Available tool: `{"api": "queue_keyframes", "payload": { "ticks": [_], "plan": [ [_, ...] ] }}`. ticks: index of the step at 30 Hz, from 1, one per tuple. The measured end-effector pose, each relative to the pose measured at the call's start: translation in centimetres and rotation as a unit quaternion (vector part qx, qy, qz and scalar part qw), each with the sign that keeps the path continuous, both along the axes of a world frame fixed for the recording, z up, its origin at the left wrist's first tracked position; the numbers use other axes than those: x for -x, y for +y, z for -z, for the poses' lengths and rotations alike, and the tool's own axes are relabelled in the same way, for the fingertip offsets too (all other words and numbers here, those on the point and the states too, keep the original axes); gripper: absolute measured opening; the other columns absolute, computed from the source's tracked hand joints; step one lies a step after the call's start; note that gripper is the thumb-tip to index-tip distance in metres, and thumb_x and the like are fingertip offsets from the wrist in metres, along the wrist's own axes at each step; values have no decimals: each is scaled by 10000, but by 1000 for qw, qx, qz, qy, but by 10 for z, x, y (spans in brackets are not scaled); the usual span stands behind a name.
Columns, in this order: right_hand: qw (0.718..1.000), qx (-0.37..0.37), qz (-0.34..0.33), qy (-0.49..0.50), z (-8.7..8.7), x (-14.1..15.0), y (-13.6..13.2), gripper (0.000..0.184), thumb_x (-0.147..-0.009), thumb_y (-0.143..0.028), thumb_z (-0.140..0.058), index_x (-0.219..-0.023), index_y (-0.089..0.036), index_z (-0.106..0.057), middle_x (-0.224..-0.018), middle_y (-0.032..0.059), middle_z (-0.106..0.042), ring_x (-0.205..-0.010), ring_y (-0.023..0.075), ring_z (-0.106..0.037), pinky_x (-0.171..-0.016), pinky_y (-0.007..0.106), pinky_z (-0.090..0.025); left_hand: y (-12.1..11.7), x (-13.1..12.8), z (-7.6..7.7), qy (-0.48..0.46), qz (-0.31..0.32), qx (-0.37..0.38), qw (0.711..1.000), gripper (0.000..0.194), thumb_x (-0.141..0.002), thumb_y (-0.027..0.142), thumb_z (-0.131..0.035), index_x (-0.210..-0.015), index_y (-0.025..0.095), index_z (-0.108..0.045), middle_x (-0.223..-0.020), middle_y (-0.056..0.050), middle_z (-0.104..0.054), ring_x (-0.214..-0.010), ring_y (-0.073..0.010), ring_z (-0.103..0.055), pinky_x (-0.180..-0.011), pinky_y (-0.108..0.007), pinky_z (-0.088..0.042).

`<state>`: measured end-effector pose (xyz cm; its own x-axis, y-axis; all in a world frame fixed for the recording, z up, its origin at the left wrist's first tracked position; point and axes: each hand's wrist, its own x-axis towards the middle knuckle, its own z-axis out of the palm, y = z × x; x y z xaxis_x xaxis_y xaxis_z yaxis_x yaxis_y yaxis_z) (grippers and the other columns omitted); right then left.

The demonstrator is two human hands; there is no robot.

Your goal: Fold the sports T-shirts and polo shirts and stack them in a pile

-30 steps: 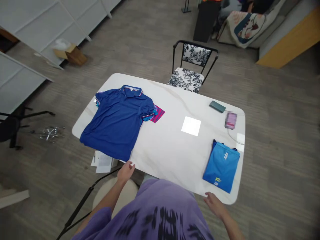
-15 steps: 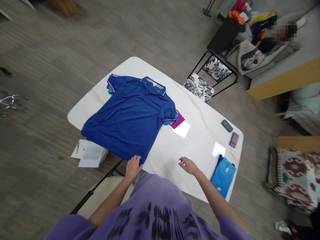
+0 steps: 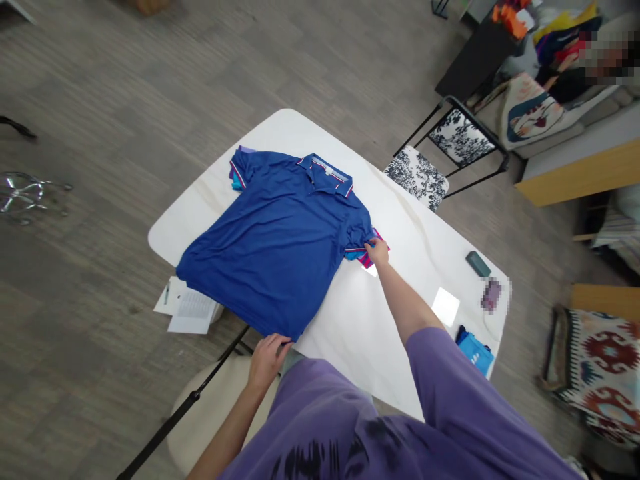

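A blue polo shirt (image 3: 273,233) lies spread on the white table (image 3: 395,313), its collar toward the far edge and its hem overhanging the near edge. At the hem's near right corner, my left hand (image 3: 267,359) pinches the cloth between thumb and fingers. My right hand (image 3: 377,251) reaches forward and grips the cuff of the shirt's right-side sleeve. Beneath the polo, other garments peek out: a striped pink one (image 3: 367,261) beside my right hand, and purple and light blue cloth (image 3: 236,179) under the far left sleeve.
A folded light blue garment (image 3: 475,353), a dark case (image 3: 479,264) and a blurred purple item (image 3: 491,295) lie toward the table's right end. Papers (image 3: 190,310) with a pen sit below the left edge. A patterned chair (image 3: 419,177) stands beyond; a person sits on a sofa farther off.
My right hand has moved from above the bare tabletop forward to the sleeve and taken hold of its cuff. My left hand stays at the hem corner. The view has shifted slightly.
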<state>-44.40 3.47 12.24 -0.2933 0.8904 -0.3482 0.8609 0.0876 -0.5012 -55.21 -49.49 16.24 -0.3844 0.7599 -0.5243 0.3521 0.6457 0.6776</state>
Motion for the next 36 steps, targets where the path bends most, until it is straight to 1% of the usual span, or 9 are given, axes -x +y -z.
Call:
{"api": "queue_keyframes", "payload": {
  "ticks": [3, 7, 10, 14, 20, 24, 28, 32, 36],
  "plan": [
    [999, -2, 37, -1, 0, -2, 5, 231, -948, -433, -613, -1047, -226, -645, -1072, 119, -718, -1064, 294, -660, -1092, 458, -523, 0, 14, -11, -13, -27, 8, 1000, 245, -1045, 516, -547, -1061, 374, -746, -1176, -71, -795, -1197, -351, -729, -1100, -554, -542],
    [997, -3, 71, 26, -7, -18, 14, 280, -1018, -486, -545, -1144, -237, -571, -981, 100, -724, -951, 287, -653, -990, 423, -533, -2, 26, -18, 8, -74, -10, 997, 250, -1045, 523, -528, -1053, 344, -703, -1238, -73, -780, -1242, -337, -717, -1134, -532, -552],
    [995, -3, 83, 62, -13, -33, 24, 314, -1027, -499, -538, -1197, -235, -539, -948, 71, -715, -858, 256, -637, -932, 403, -532, -5, 26, -26, 13, -68, -24, 997, 243, -1050, 542, -536, -1054, 346, -679, -1197, -65, -773, -1209, -333, -725, -1116, -528, -566],
    [987, -8, 105, 119, -19, -54, 42, 351, -1015, -507, -552, -1232, -231, -538, -948, 33, -685, -801, 210, -619, -870, 368, -537, -3, 16, -46, 18, 29, -29, 999, 233, -1050, 543, -554, -994, 361, -689, -1057, -77, -752, -1088, -337, -732, -1013, -541, -586],
    [971, -21, 131, 198, -27, -100, 70, 369, -1009, -532, -571, -1200, -217, -589, -916, 6, -636, -781, 184, -606, -810, 345, -562, 20, -21, -76, 46, 195, -8, 980, 176, -1043, 410, -549, -963, 362, -699, -1054, -80, -755, -1054, -348, -724, -977, -579, -558],
    [962, -37, 142, 232, -34, -146, 89, 309, -986, -509, -620, -1109, -225, -630, -889, 0, -626, -822, 192, -618, -862, 357, -586, 39, -75, -98, 69, 261, -15, 963, 118, -1025, 322, -564, -969, 332, -668, -1024, -55, -741, -999, -312, -716, -928, -521, -533],
    [952, -44, 153, 260, -39, -216, 106, 299, -958, -521, -668, -1067, -243, -654, -918, 5, -652, -877, 202, -641, -877, 363, -617, 60, -156, -107, 42, 281, -12, 959, 83, -998, 279, -578, -952, 291, -646, -988, -28, -730, -962, -272, -707, -901, -468, -505],
    [947, -46, 170, 269, -31, -315, 119, 253, -935, -475, -705, -1031, -243, -677, -925, 11, -661, -890, 211, -654, -870, 385, -638, 97, -255, -83, -41, 313, 3, 949, 46, -913, 295, -661, -952, 294, -637, -981, -33, -739, -965, -276, -729, -895, -461, -523],
    [944, -51, 211, 249, -3, -434, 132, 202, -918, -403, -715, -1010, -225, -685, -954, 23, -659, -917, 218, -651, -870, 400, -643, 151, -363, -36, -118, 378, 17, 918, 85, -873, 336, -689, -918, 309, -622, -966, -49, -756, -896, -287, -747, -843, -475, -565]
  ]
}}
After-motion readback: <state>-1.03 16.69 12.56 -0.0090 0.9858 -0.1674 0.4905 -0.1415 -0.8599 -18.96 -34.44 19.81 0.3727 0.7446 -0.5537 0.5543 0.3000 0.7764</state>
